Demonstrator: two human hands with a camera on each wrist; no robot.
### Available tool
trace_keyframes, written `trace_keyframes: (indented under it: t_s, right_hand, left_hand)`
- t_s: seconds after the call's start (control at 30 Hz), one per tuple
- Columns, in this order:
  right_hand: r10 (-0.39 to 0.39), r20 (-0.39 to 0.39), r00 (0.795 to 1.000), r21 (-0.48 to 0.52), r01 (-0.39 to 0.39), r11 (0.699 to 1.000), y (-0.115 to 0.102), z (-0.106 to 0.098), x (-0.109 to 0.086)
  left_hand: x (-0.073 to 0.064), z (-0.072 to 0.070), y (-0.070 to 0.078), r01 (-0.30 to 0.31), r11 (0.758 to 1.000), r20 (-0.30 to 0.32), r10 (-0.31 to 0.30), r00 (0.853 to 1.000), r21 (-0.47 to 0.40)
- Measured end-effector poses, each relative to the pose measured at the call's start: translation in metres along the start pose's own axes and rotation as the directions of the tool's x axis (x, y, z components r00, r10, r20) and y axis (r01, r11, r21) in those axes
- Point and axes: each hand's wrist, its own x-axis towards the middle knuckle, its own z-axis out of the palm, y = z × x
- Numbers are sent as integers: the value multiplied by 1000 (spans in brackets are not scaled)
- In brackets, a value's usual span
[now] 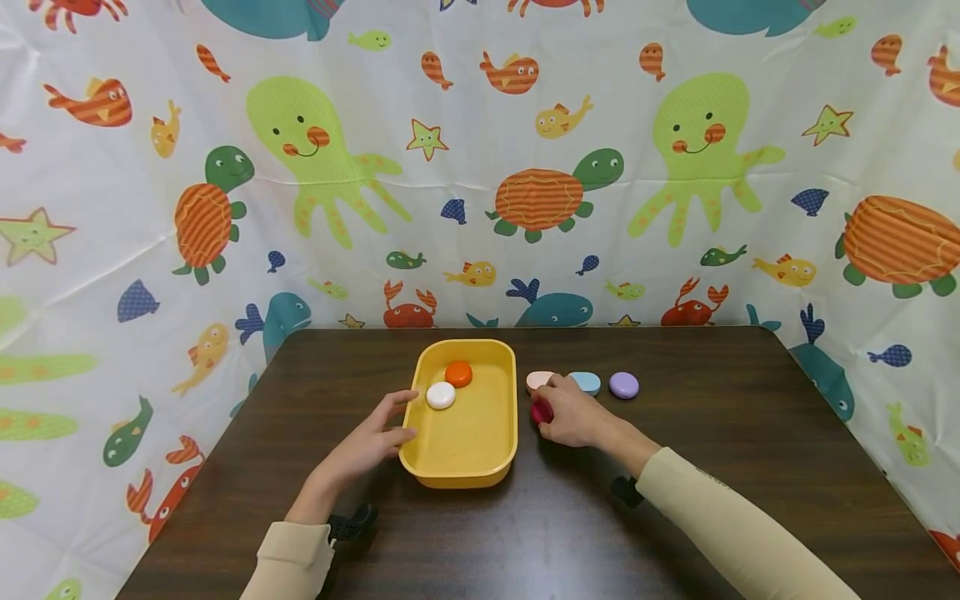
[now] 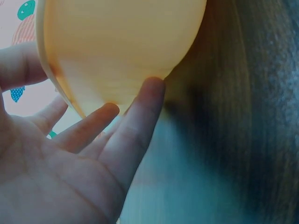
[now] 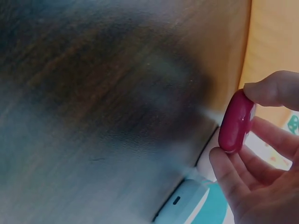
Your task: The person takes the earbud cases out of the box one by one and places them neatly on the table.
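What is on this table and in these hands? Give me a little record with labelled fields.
left hand: touches the yellow tray at its left side
right hand: pinches a dark pink piece
in tray: orange piece, white piece
on table, right of tray: light pink piece, blue piece, purple piece
backdrop: sea-creature print

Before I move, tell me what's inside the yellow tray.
The yellow tray holds an orange piece and a white piece, both toward its far end. What lies directly beneath them is covered and cannot be seen.
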Motion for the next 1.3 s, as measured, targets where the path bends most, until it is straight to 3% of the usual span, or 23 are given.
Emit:
trace_keyframes:
  t_s: [0.7,0.97,1.3]
  right_hand:
    - [-10,28,1000,1,10,1000,0,3,-3]
    - [-22,43,999,-2,22,1000,-1,-3,-4]
    - [-62,4,998,6,62,998,-8,-18,-1]
  left_hand:
    - [-2,1,1,10,1000,-2,-10,1000,-5]
    - [-3,1,2,4,1000,4,-4,1000,-7]
    - [-4,1,2,5,1000,-4,-5,1000,-6]
